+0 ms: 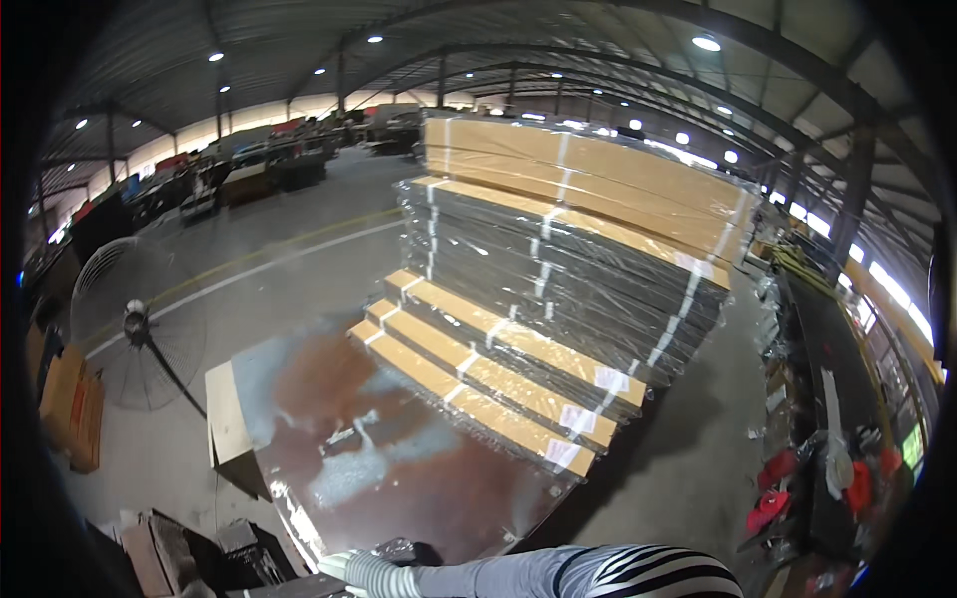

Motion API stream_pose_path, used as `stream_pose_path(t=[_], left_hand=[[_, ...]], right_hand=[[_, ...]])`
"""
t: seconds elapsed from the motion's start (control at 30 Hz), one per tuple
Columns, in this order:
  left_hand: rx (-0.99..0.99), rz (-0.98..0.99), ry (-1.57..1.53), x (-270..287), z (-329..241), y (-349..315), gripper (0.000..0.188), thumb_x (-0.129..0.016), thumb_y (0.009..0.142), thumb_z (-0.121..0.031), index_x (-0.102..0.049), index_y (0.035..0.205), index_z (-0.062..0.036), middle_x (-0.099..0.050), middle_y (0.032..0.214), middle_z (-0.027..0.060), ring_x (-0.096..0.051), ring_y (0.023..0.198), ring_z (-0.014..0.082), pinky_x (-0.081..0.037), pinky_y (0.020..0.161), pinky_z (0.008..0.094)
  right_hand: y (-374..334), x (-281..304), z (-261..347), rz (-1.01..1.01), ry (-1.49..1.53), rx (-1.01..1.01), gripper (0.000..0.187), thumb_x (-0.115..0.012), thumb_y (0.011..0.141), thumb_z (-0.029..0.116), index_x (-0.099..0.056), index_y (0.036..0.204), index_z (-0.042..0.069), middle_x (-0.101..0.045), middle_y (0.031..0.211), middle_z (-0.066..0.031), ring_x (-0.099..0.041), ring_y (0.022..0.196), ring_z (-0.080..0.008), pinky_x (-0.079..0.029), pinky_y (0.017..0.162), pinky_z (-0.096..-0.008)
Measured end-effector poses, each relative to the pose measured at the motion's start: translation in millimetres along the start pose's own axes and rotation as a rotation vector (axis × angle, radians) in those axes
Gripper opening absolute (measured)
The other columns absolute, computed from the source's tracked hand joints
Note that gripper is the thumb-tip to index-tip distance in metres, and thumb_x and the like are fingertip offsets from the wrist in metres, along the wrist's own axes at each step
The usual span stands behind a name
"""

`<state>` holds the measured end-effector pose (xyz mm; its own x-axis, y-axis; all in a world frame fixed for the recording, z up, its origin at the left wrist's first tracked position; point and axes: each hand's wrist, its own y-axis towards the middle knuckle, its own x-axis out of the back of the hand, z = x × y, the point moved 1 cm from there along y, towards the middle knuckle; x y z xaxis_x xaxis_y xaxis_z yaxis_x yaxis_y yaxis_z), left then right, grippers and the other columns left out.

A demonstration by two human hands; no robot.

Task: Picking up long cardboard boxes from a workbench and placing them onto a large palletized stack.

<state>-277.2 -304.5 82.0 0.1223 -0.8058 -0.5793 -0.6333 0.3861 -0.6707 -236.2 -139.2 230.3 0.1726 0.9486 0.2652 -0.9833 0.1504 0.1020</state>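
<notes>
Dark arched steel beams (788, 45) hung with round white lamps (706, 43) roof a workshop, a bright strip of windows (902, 284) lining the right. At left, a round wire-caged fan (135, 324) stands on grey floor (299, 299) striped with a yellow line (299, 244) and a white line (299, 262).

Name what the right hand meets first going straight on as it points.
Pointing left, the right hand would probably meet the dark box first, just past the edge of the brown-stained surface; depth is unclear, it might pass above.
</notes>
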Motion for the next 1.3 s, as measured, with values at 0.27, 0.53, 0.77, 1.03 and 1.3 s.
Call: stream_pose_path(t=[0.27,0.53,0.77,1.03,1.3], left_hand=[[0.327,0.177,0.124,-110,135,-17,0.064,-0.064,0.092,-0.047,-0.044,0.14,-0.0096,-0.053,0.139,0.0093,-0.054,0.121,0.0251,-0.039,0.106,0.0439],[0.687,0.676,0.025,-236,277,-20,0.061,-0.051,0.093,-0.058,-0.05,0.134,-0.0124,-0.054,0.137,0.0092,-0.051,0.124,0.0286,-0.039,0.107,0.0472],[0.5,0.907,0.32,-451,362,-92,0.065,-0.049,0.095,-0.061,-0.046,0.137,-0.0111,-0.042,0.146,0.0175,-0.041,0.133,0.0352,-0.035,0.111,0.0516],[0.605,1.101,0.086,-570,339,-253,0.084,-0.062,0.086,-0.064,-0.033,0.145,-0.0119,-0.049,0.139,0.0182,-0.051,0.126,0.0395,-0.044,0.104,0.059],[0.388,0.738,-0.001,-476,310,-168,0.065,-0.064,0.088,-0.059,-0.056,0.131,-0.0119,-0.064,0.119,0.0084,-0.059,0.113,0.0274,-0.05,0.1,0.0446]], right_hand=[[-206,268,47,-0.703,-0.651,-0.119,0.048,-0.066,0.082,0.017,-0.057,0.126,-0.001,-0.057,0.126,-0.0236,-0.056,0.118,-0.0384,-0.045,0.102,-0.0444],[-436,557,188,-1.762,-1.267,0.407,0.039,-0.063,0.085,0.006,-0.057,0.123,-0.001,-0.057,0.119,-0.0162,-0.056,0.112,-0.0295,-0.045,0.099,-0.0368],[-508,690,189,-1.5,-0.845,0.101,0.041,-0.058,0.099,0.032,-0.06,0.125,0.0,-0.067,0.108,-0.0124,-0.062,0.095,-0.0215,-0.049,0.09,-0.0336],[-536,678,147,-1.38,-1.184,-0.269,0.041,-0.066,0.092,0.028,-0.061,0.12,-0.001,-0.068,0.111,-0.0176,-0.065,0.101,-0.0286,-0.05,0.092,-0.0372],[-435,511,135,-0.857,-0.049,0.068,0.047,-0.066,0.082,0.01,-0.052,0.127,0.003,-0.059,0.104,-0.0028,-0.057,0.092,-0.0118,-0.05,0.079,-0.0245]])
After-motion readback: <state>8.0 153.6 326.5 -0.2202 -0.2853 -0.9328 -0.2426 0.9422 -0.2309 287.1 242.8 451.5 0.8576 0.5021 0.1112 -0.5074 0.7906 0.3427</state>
